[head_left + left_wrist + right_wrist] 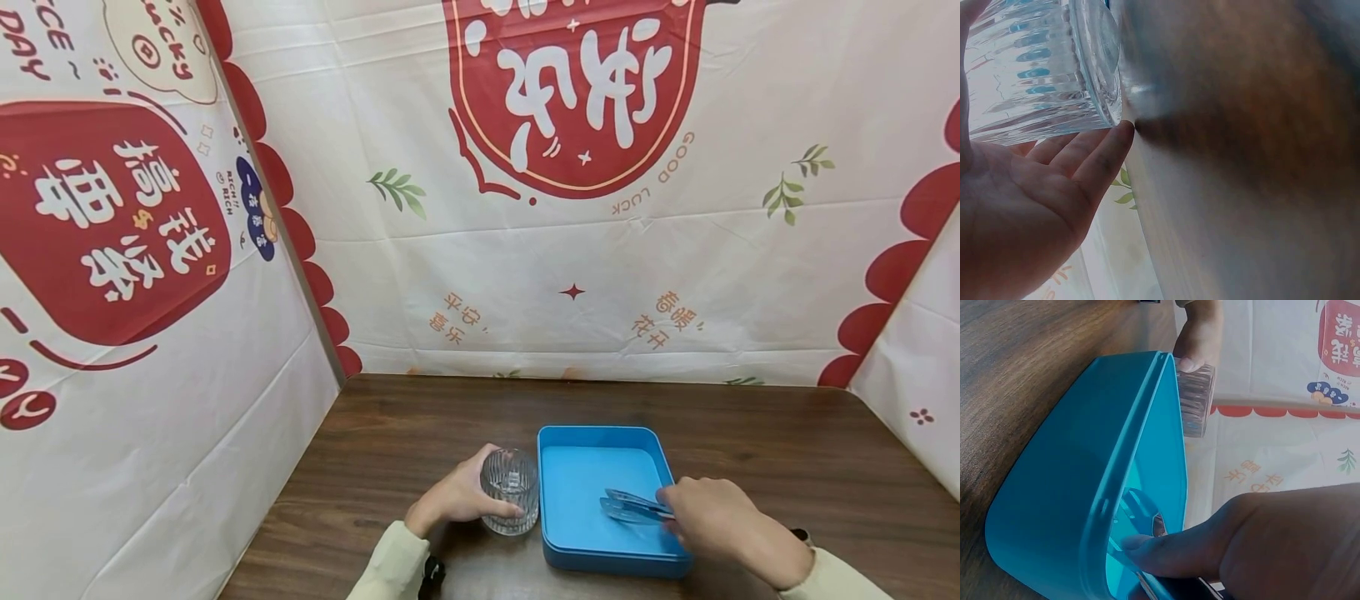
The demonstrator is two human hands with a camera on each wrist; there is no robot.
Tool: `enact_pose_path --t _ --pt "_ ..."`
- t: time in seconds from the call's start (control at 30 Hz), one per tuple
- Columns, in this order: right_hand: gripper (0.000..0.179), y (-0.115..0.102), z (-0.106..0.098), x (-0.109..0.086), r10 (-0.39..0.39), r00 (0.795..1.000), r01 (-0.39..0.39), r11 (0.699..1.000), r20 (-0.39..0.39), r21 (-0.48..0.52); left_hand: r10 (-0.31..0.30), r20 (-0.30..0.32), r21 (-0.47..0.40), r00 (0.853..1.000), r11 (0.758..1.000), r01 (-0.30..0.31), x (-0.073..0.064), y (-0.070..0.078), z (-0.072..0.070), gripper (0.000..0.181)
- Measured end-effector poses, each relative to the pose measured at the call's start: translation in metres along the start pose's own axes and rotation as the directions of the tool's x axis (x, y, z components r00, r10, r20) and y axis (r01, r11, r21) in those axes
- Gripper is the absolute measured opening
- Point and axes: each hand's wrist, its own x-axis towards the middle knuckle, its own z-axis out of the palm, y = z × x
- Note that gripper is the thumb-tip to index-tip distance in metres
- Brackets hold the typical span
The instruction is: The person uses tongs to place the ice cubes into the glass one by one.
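My left hand (459, 490) grips a clear ribbed glass (512, 500) at its side, thumb on the near side. In the left wrist view the glass (1029, 81) is close to the tabletop, the fingers along it. My right hand (716, 518) holds a pair of metal tongs (633, 508) by the handle end. Their tips point left, over the inside of a shallow blue box (600, 560), which stands just right of the glass. The right wrist view shows the thumb pressing on the tongs beside the blue box wall (1066, 469).
The dark wood table (420, 408) carries the box and glass. A printed white cloth (570, 258) hangs behind the table's back edge, and another cloth (225, 467) hangs along the left side. Red scalloped trim (888, 267) marks the right corner.
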Motion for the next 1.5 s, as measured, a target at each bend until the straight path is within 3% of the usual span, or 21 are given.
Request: enact_pose_path --t 0.5,0.87,1.5 --pt "0.014 -0.0043 -0.0016 0.0004 -0.037 0.998 0.033 0.995 -0.043 -0.094 -0.005 -0.004 -0.01 1.0 1.0 0.005 0.0001 -0.0003 0.0006 0.076" --pt "0.014 -0.0017 0.0039 0.0026 -0.008 1.0 0.007 0.998 -0.027 -0.068 0.0 -0.006 -0.007 1.0 1.0 0.0 -0.0005 -0.0002 0.0002 0.076" --pt "0.014 -0.0035 0.0037 0.0009 -0.028 0.997 0.022 0.995 -0.069 -0.099 -0.007 -0.001 -0.003 1.0 1.0 0.007 0.0001 -0.0033 0.0007 0.078"
